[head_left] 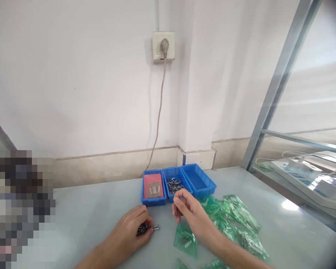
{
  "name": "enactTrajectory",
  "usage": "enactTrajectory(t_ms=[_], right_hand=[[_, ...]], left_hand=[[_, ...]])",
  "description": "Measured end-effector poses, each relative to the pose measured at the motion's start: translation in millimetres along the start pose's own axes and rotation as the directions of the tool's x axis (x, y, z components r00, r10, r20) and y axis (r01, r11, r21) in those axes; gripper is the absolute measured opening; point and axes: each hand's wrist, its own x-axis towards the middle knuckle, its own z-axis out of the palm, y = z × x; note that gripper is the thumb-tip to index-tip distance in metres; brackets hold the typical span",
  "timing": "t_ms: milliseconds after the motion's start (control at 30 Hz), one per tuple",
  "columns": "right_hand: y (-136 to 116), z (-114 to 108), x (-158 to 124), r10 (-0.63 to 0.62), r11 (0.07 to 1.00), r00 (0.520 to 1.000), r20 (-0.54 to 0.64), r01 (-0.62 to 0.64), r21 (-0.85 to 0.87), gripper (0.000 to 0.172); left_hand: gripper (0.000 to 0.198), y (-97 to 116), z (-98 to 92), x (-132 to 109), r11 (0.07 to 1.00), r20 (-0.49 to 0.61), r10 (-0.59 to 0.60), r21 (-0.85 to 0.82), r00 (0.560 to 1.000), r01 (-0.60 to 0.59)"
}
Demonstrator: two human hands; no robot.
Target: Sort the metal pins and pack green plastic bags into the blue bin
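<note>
My left hand (pixel 131 229) rests on the grey table (pixel 95 213), fingers curled round a bundle of small metal pins (pixel 147 228) whose silver tips stick out to the right. My right hand (pixel 189 213) hovers just in front of the middle blue tray (pixel 184 181), thumb and fingers pinched on a thin metal pin (pixel 176 209) held upright. The middle tray holds a heap of the same metal pins (pixel 174 185).
A left blue tray (pixel 142 188) holds a pink sheet; a right blue tray (pixel 204 181) looks empty. Several green plastic bags (pixel 235 220) lie under and right of my right forearm. A wall socket with cable (pixel 164 46) is behind. A metal frame (pixel 271 93) stands right.
</note>
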Motion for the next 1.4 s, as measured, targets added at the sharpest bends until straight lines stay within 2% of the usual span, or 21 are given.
enactTrajectory(t_ms=[233, 533, 867, 967, 1100, 1267, 1400], right_hand=[[5, -2, 4, 0.028, 1.0, 0.999, -0.038, -0.027, 0.013, 0.048], [-5, -4, 2, -0.03, 0.992, 0.999, -0.019, 0.027, -0.121, 0.05], [-11, -6, -5, -0.095, 0.908, 0.995, -0.019, 0.079, -0.411, 0.027], [-11, -5, -6, -0.167, 0.851, 0.985, -0.035, 0.126, -0.509, 0.021], [-9, -4, -5, -0.228, 0.806, 0.974, 0.009, 0.194, -0.559, 0.013], [-8, -5, -6, -0.203, 0.823, 0.979, 0.015, 0.179, -0.54, 0.021], [-8, -7, -2, -0.029, 0.931, 0.998, -0.056, 0.006, -0.365, 0.042]], left_hand=[[0.014, 2, -0.8, 0, 1.0, 0.006, -0.009, -0.009, 1.0, 0.009], [0.014, 2, -0.8, 0, 1.0, -0.014, -0.009, -0.005, 1.0, 0.009], [0.009, 5, -8.2, -1, 1.0, 0.006, 0.014, -0.013, 1.0, -0.014], [0.008, 4, -8.4, -1, 1.0, 0.008, 0.018, -0.025, 1.0, -0.018], [0.006, 2, -8.6, -2, 1.0, 0.011, 0.019, -0.022, 1.0, -0.018], [0.005, 3, -8.9, -3, 1.0, 0.022, 0.012, -0.017, 1.0, -0.011], [0.007, 4, -9.6, -2, 1.0, 0.017, 0.025, -0.008, 1.0, -0.025]])
